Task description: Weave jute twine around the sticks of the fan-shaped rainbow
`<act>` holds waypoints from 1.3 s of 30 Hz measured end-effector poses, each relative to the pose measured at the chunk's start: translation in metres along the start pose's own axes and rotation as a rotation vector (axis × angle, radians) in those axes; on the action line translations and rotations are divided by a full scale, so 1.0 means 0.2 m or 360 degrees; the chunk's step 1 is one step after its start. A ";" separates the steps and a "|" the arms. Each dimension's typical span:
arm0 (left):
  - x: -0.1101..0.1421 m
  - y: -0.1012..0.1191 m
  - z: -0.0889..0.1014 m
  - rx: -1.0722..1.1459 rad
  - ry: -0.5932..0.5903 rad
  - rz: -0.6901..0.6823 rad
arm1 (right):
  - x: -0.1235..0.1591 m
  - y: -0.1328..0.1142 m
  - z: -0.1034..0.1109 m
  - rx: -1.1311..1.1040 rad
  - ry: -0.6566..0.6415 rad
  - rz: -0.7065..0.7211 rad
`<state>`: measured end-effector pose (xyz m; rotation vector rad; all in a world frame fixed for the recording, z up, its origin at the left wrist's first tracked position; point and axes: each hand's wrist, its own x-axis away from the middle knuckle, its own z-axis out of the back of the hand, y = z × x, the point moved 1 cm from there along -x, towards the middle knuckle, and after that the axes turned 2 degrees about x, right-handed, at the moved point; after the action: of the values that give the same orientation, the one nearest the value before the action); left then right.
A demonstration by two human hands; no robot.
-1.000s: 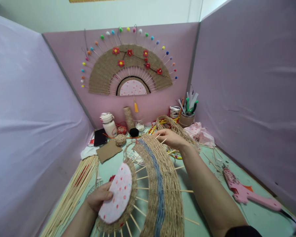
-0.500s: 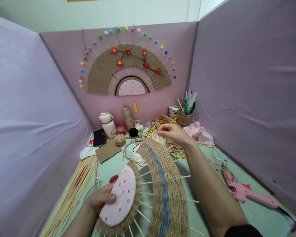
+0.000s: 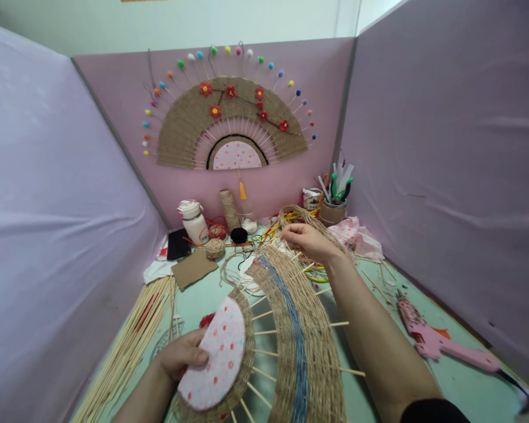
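Observation:
My left hand [image 3: 186, 355] is closed on the half-round base of a woven fan [image 3: 318, 329], thumb on top of its pink dotted fabric [image 3: 220, 355]. The fan is tilted, its thin sticks fanning out to the right through a wide band of jute twine with a blue stripe [image 3: 296, 329]. My right hand [image 3: 307, 241] is raised at the fan's far end, thumb and fingers pinched on a strand of twine that barely shows. A coil of loose twine [image 3: 291, 214] lies just behind it.
A pink glue gun [image 3: 441, 341] rests at right, loose sticks [image 3: 123, 346] at left. Behind stand a white bottle [image 3: 194, 222], a twine spool [image 3: 230, 210] and a tool pot [image 3: 332, 211]. Cardboard [image 3: 194, 269] lies left of centre. A finished fan [image 3: 180, 135] hangs on the back wall.
The fan has turned slightly in my left hand and its woven band has shifted a little to the right. My right hand has barely moved and is still pinched.

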<state>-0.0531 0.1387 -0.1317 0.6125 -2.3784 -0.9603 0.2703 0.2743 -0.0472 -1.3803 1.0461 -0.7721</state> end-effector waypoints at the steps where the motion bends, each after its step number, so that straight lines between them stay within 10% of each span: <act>1: 0.00 0.00 0.00 0.0004 -0.0010 0.0006 | 0.00 0.00 0.00 -0.0022 -0.0026 -0.0052; 13: 0.00 0.01 -0.02 0.0092 -0.0163 -0.0065 | -0.05 0.10 -0.04 -0.0309 -0.0135 -0.0521; 29: 0.00 -0.01 0.02 0.0073 -0.0125 -0.0121 | -0.05 0.15 -0.02 -0.0564 -0.0192 -0.0168; 39: 0.01 -0.06 0.10 0.0049 -0.0075 -0.0134 | -0.07 0.14 -0.14 -0.0111 -0.0066 -0.0337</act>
<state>-0.0631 0.1405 -0.1518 0.7145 -2.4297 -0.9855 0.2349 0.2789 -0.0710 -1.5779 0.9112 -0.8644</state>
